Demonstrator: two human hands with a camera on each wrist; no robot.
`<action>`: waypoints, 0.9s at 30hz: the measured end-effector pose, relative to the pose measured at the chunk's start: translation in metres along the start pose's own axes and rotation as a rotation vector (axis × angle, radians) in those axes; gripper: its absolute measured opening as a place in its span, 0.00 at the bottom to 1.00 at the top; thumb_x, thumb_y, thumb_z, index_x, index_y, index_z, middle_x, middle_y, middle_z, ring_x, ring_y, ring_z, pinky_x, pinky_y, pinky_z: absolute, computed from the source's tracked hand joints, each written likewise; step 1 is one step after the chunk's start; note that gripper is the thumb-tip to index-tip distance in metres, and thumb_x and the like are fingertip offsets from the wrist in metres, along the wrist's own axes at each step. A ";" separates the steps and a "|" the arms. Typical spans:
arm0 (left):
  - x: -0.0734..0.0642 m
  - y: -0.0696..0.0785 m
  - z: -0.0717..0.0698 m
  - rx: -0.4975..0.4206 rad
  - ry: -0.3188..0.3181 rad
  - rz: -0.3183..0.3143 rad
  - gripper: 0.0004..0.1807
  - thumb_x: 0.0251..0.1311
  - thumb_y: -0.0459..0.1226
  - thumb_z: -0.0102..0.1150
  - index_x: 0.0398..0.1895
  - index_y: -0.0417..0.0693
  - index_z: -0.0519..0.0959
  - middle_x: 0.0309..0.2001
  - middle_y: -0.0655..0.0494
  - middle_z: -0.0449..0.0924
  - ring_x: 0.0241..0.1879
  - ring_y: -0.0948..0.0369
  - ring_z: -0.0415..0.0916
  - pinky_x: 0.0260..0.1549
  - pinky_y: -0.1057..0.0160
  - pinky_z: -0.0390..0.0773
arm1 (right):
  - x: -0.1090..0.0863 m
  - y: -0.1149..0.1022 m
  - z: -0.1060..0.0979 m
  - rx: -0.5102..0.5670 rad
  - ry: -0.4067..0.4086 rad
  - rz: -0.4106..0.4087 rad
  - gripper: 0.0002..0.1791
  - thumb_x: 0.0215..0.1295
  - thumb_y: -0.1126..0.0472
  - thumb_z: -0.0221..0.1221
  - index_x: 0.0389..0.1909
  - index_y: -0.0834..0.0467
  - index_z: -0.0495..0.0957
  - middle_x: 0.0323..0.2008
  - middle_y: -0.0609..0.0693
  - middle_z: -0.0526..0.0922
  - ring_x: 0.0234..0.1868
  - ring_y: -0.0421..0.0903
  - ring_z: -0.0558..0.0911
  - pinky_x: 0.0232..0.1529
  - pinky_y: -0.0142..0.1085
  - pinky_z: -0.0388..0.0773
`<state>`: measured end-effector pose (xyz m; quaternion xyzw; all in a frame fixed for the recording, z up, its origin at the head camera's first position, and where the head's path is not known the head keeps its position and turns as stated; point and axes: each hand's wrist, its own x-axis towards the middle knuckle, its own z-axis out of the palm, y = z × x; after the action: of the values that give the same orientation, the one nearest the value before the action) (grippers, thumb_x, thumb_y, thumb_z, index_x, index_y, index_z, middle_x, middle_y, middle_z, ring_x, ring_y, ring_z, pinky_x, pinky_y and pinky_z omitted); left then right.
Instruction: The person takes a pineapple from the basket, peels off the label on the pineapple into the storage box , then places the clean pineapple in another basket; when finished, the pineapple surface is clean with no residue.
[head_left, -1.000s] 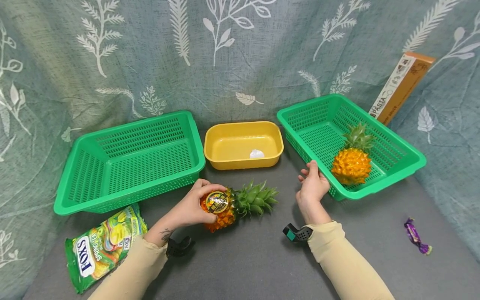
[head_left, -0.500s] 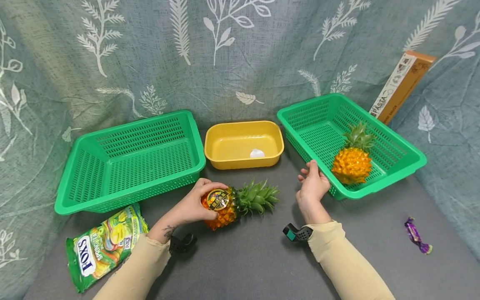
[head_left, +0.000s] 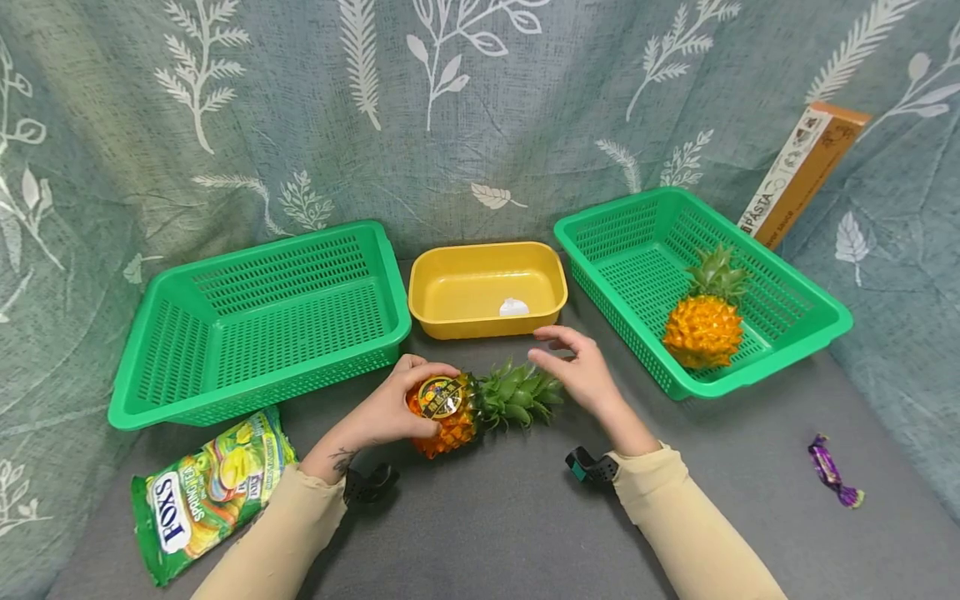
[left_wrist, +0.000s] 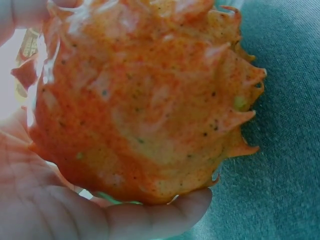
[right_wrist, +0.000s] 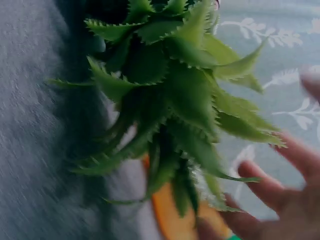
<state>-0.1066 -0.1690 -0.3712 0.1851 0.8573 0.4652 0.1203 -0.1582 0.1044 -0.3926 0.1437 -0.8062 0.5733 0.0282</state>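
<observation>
My left hand (head_left: 382,408) grips a small orange pineapple (head_left: 456,432) by its body, thumb on the near side and fingers over the far side. The fruit lies on its side with a round black and gold label, its green crown (head_left: 517,396) pointing right. Up close in the left wrist view, the glossy spiny skin (left_wrist: 145,110) sits between thumb and fingers. My right hand (head_left: 581,367) hovers by the crown's tip with spread fingers and holds nothing. In the right wrist view the serrated leaves (right_wrist: 170,95) hang beside its blurred fingers (right_wrist: 267,190).
A green basket (head_left: 262,379) stands at left, a yellow tub (head_left: 487,329) in the middle. The right green basket (head_left: 772,364) holds another pineapple (head_left: 703,333). A Fox's candy bag (head_left: 213,492), a purple-wrapped candy (head_left: 828,471) and a pasta box (head_left: 806,179) lie around.
My right hand has left the right basket's edge and moved left to the pineapple's crown. My left hand and the pineapple have shifted slightly right.
</observation>
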 end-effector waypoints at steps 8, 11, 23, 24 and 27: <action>0.003 0.001 0.001 0.001 -0.011 0.005 0.37 0.35 0.28 0.63 0.57 0.53 0.72 0.46 0.46 0.55 0.47 0.50 0.61 0.39 0.60 0.74 | -0.007 -0.014 -0.003 -0.360 -0.465 -0.096 0.47 0.40 0.48 0.73 0.64 0.55 0.66 0.65 0.58 0.61 0.64 0.59 0.62 0.58 0.55 0.65; 0.004 0.000 0.001 -0.009 -0.012 0.017 0.37 0.35 0.28 0.64 0.58 0.53 0.72 0.47 0.46 0.56 0.47 0.50 0.61 0.39 0.60 0.74 | -0.008 -0.015 -0.002 -0.390 -0.460 -0.136 0.40 0.40 0.52 0.73 0.57 0.58 0.72 0.57 0.56 0.71 0.58 0.53 0.71 0.56 0.48 0.69; -0.016 -0.010 0.017 -0.090 0.215 -0.012 0.46 0.40 0.32 0.73 0.65 0.48 0.60 0.63 0.42 0.54 0.60 0.45 0.56 0.52 0.46 0.68 | -0.008 -0.016 -0.004 -0.434 -0.448 -0.193 0.22 0.44 0.60 0.70 0.44 0.57 0.78 0.44 0.51 0.81 0.46 0.49 0.77 0.48 0.43 0.73; -0.019 -0.010 0.019 -0.121 0.232 -0.037 0.47 0.40 0.32 0.73 0.66 0.47 0.59 0.64 0.41 0.53 0.60 0.44 0.56 0.52 0.46 0.69 | -0.008 -0.017 -0.004 -0.434 -0.453 -0.193 0.22 0.44 0.61 0.70 0.44 0.57 0.78 0.43 0.51 0.81 0.46 0.48 0.77 0.47 0.42 0.73; -0.026 -0.010 0.026 -0.226 0.264 -0.103 0.48 0.40 0.30 0.73 0.66 0.44 0.56 0.63 0.41 0.54 0.57 0.43 0.60 0.46 0.53 0.76 | -0.007 -0.018 -0.004 -0.431 -0.468 -0.192 0.22 0.43 0.61 0.70 0.43 0.57 0.78 0.43 0.50 0.81 0.45 0.47 0.77 0.46 0.41 0.73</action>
<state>-0.0750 -0.1656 -0.3930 0.0635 0.8161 0.5721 0.0508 -0.1470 0.1046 -0.3764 0.3374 -0.8764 0.3357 -0.0741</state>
